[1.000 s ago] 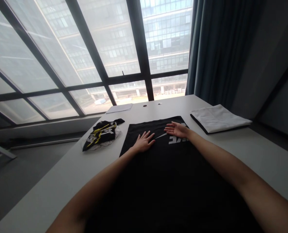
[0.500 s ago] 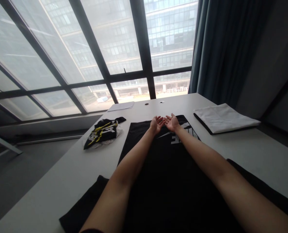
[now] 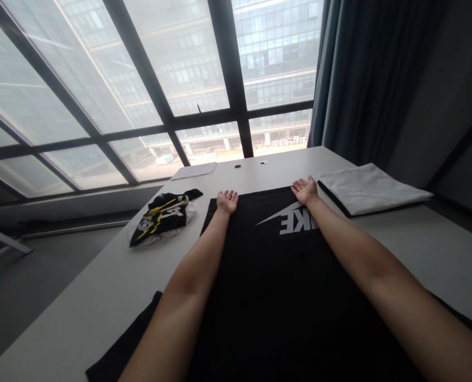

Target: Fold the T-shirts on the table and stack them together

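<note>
A black T-shirt [image 3: 276,276] with a white printed logo lies spread flat on the white table [image 3: 101,286], its far hem toward the window. My left hand [image 3: 227,201] rests at the shirt's far left corner, fingers stretched out. My right hand [image 3: 305,190] lies at the far right corner, fingers likewise spread. Both arms reach straight across the cloth. Neither hand grips anything that I can see.
A crumpled black and yellow garment [image 3: 161,216] lies left of the shirt. A folded white cloth [image 3: 369,188] over a dark one sits at the right. A sheet of paper [image 3: 194,171] lies near the window. A dark curtain [image 3: 363,79] hangs at the back right.
My hands first met at the middle of the shirt's far hem, then slid apart to its two far corners. The shirt now lies flatter, with its logo uncovered.
</note>
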### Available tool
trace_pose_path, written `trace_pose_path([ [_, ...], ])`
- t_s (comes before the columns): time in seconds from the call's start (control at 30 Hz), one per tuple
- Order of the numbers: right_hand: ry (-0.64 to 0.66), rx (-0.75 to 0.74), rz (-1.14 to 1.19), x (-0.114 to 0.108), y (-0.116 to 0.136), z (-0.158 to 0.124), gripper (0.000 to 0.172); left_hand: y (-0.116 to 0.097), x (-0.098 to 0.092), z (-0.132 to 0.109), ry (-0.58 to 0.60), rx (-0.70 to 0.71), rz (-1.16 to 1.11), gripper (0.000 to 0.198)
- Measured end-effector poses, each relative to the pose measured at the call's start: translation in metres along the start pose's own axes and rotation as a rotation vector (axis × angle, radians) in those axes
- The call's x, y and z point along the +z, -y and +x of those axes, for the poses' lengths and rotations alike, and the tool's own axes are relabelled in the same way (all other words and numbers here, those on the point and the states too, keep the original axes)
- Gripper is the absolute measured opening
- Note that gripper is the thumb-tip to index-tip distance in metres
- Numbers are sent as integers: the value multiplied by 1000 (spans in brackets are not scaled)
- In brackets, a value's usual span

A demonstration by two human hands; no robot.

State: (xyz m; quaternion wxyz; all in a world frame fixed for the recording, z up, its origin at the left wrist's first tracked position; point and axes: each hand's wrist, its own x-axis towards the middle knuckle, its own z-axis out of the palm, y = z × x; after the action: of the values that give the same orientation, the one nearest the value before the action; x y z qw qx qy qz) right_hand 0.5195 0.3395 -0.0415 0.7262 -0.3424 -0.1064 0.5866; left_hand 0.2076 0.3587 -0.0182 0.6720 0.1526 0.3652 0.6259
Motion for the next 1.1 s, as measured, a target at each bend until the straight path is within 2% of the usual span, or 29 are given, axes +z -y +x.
trace_pose_path([
  [0.17, 225, 203, -26, 43, -63, -30, 54, 72, 38, -14, 131, -80, -19, 51],
  [0.23, 243, 231, -47, 47, -72, -34, 54, 82, 40, -15, 138, -106, -16, 53],
  [0.27, 228, 226, -53, 43, -70, -32, 54, 79, 36, -14, 132, -113, -14, 55],
  [0.33, 163, 184, -50, 29, -54, -25, 54, 57, 20, -10, 102, -107, -12, 56],
  [0.5, -48, 23, -1, -14, 6, 1, 54, -34, -39, -4, -40, 57, -38, 60],
  [0.57, -88, -14, -7, -16, 15, 4, 52, -56, -53, -5, -87, 117, -54, 59],
  [0.6, -86, -24, -12, -13, 14, 3, 51, -60, -55, -7, -99, 137, -61, 58],
  [0.63, -67, -28, -15, -7, 8, 1, 49, -59, -53, -8, -99, 148, -67, 57],
  [0.7, 16, -12, -14, 10, -11, -8, 47, -42, -42, -12, -63, 142, -77, 54],
  [0.8, 180, 81, -13, 35, -49, -25, 48, 3, -14, -18, 54, 68, -79, 51],
  [0.9, 225, 174, -26, 42, -72, -34, 48, 36, 2, -20, 119, -23, -65, 49],
  [0.93, 212, 188, -28, 40, -74, -34, 48, 38, 1, -20, 120, -41, -62, 49],
  [1.0, 179, 187, -20, 32, -70, -30, 48, 29, -9, -18, 94, -49, -61, 51],
  [1.1, 157, 158, 4, 16, -56, -19, 49, -9, -38, -15, 14, 13, -71, 54],
])
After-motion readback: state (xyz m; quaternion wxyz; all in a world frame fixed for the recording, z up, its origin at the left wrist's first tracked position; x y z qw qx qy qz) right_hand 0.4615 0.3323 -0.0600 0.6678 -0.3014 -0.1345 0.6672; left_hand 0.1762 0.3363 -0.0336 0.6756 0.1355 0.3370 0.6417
